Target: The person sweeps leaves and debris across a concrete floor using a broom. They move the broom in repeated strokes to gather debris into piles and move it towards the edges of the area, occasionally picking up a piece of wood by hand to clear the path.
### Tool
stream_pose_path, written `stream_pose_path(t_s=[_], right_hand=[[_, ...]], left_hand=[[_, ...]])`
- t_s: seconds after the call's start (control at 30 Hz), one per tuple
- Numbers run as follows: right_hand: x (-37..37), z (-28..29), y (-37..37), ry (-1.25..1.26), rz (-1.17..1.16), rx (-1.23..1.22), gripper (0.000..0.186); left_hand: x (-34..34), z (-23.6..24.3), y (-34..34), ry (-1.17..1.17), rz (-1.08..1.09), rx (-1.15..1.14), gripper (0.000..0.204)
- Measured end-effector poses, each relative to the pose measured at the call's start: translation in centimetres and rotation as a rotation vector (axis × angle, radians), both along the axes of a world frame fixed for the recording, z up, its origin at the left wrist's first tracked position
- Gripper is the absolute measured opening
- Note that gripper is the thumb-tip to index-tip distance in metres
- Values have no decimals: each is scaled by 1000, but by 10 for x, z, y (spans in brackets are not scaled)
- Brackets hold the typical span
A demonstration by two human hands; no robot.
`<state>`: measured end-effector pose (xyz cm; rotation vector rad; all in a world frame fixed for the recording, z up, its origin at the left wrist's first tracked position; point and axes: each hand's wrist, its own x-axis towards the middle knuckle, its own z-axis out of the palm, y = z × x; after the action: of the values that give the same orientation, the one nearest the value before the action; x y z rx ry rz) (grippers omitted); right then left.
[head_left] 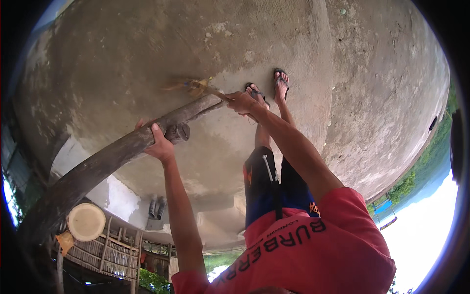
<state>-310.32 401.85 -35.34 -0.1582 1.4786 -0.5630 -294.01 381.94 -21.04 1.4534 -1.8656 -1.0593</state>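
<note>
My left hand [160,144] is wrapped round a thick, curved, dark wooden log [100,164], its thumb on top, beside a short cut-off branch stub [178,132]. The log runs from the lower left up to the middle, where it ends just beside my right hand [242,103]. That hand is closed round a thin stick handle [218,92]. At the handle's far end is a yellowish-brown, bristly head [196,87], smeared by motion; it looks like a small broom. The bristly head is over the concrete floor, past the log's end.
My feet in dark flip-flops [259,93] stand on the stained concrete floor [274,29]. A pair of dark shoes [156,208] lies near the lower left. A pale round wooden disc [86,222] and a bamboo fence [115,252] are at the lower left. Green hills [416,181] show at right.
</note>
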Motion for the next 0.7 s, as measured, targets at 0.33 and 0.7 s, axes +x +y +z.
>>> stream_pose_path(t_s=[0.33, 0.7], right_hand=[[58, 175, 90, 469, -290, -85, 56], [51, 26, 87, 311, -477, 135, 47]], left_hand=[[8, 3, -2, -63, 3, -47, 45], [-3, 0, 2, -90, -18, -112, 44]])
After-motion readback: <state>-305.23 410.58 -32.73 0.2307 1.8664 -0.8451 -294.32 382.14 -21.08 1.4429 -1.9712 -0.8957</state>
